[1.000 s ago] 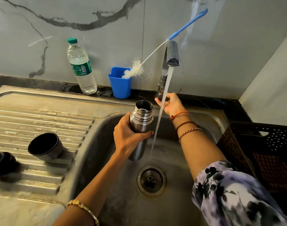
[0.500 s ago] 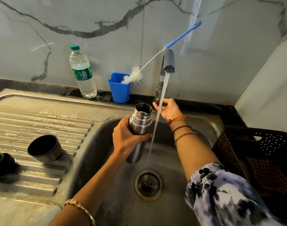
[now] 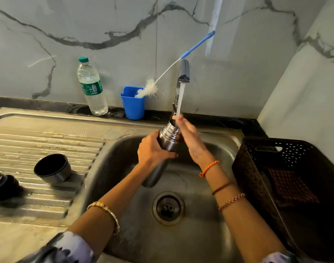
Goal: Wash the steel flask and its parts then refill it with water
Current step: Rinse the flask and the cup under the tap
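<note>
Nearest, the drain (image 3: 168,208) sits in the floor of the sink (image 3: 190,242). Above the basin, the left hand (image 3: 152,151) wraps its fingers around the middle of the steel flask (image 3: 167,143), which tilts with its open mouth toward the tap (image 3: 183,71). The right hand (image 3: 190,141) lies alongside the flask's neck, fingers straight, tips in the running water (image 3: 181,97). At left, a cup (image 3: 52,168) and a cap (image 3: 3,184) rest on the ribbed drainboard (image 3: 39,143). Far back stand a water bottle (image 3: 91,87) and a blue holder (image 3: 133,108) with a brush (image 3: 149,88).
</note>
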